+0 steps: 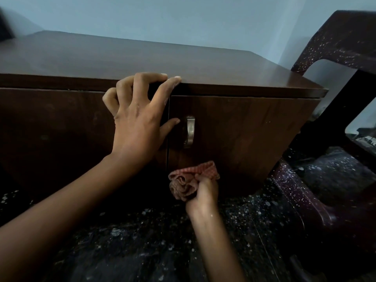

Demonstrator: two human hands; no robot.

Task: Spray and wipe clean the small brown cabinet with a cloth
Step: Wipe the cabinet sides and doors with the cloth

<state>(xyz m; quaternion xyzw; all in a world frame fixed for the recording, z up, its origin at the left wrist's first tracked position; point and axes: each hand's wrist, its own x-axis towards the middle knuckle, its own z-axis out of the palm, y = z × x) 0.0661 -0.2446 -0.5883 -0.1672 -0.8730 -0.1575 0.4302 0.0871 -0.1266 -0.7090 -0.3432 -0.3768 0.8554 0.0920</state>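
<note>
The small brown cabinet [234,127] fills the middle of the view, with two doors and a metal handle [189,131] on the right door. My left hand [138,115] rests against the front at the seam between the doors, its fingertips curled onto the top front edge and its thumb near the handle. Low on the right door, my right hand [203,194] grips a bunched red checked cloth [189,180] and holds it against the door's lower part. No spray bottle is in view.
A dark speckled plastic chair [333,49] stands close to the cabinet's right side, its seat [325,200] low at the right. The floor [142,241] is dark and speckled. A pale blue wall [183,19] runs behind the cabinet.
</note>
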